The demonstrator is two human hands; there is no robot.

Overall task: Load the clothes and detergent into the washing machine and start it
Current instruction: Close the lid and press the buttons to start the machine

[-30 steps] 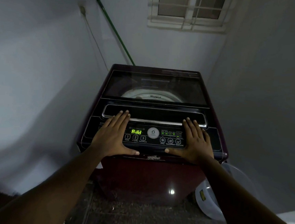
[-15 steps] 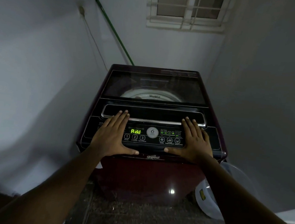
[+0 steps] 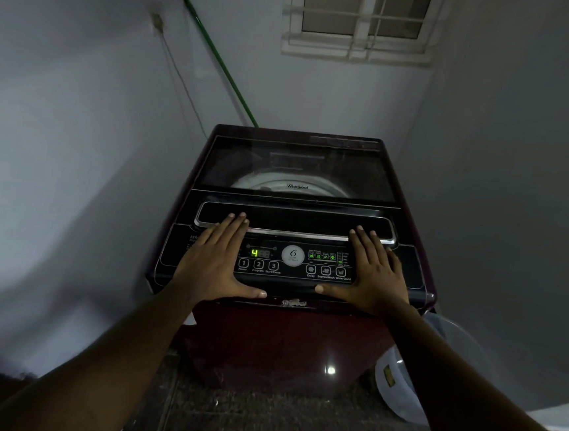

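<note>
A dark red top-load washing machine (image 3: 286, 339) stands in a narrow corner. Its glass lid (image 3: 297, 168) is down, and the pale drum rim shows through it. No clothes or detergent are visible. The control panel (image 3: 293, 260) sits at the front edge, with a green display (image 3: 255, 253) that reads 4. My left hand (image 3: 213, 260) lies flat on the panel's left side, fingers straight and reaching the lid handle (image 3: 296, 221). On the panel's right side my right hand (image 3: 372, 274) lies flat in the same way.
Grey walls close in on the left, back and right. A green stick (image 3: 221, 62) leans in the back left corner, with a thin cord (image 3: 181, 79) beside it. A barred window (image 3: 360, 19) is above. A white plastic tub (image 3: 409, 381) stands on the floor right of the machine.
The display has switched from "Add" to 4. Both hands stay flat in the same places on the panel.
</note>
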